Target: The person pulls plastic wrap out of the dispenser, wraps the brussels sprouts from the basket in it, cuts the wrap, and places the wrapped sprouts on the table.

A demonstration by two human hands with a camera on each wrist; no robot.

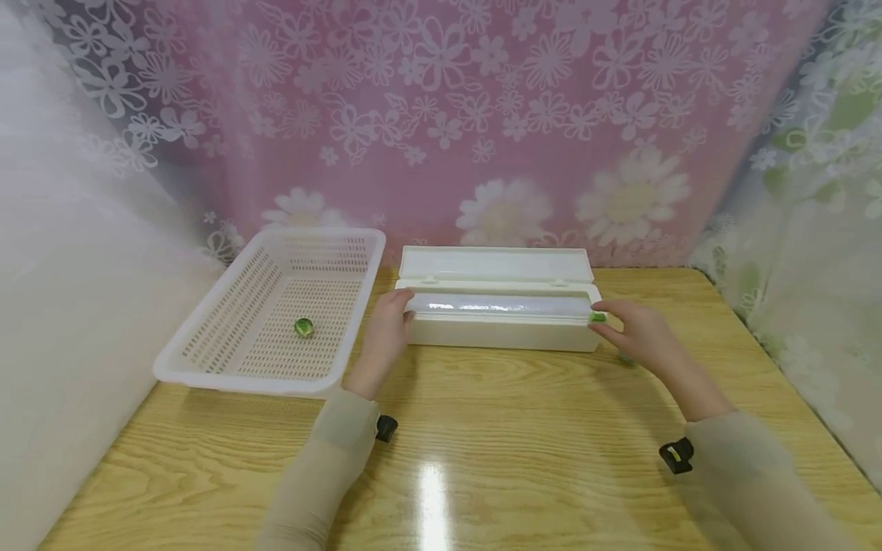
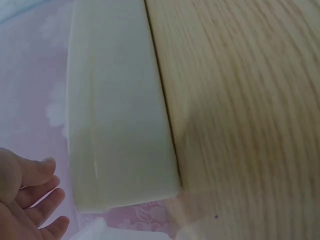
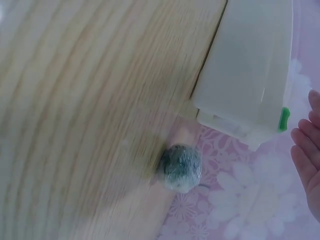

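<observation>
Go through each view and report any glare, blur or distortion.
Head view: lamp glare on the table, edges bowed by a wide lens. Left wrist view: wood grain smeared, dispenser box soft. Right wrist view: table streaked with motion blur, wrapped ball fuzzy.

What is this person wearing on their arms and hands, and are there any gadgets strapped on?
Both hands are bare, without gloves or rings that I can see. The left hand and right hand each come out of a long, close-fitting beige sleeve. A small black device sits at the left cuff, and a black one with a yellowish mark at the right cuff.
</observation>
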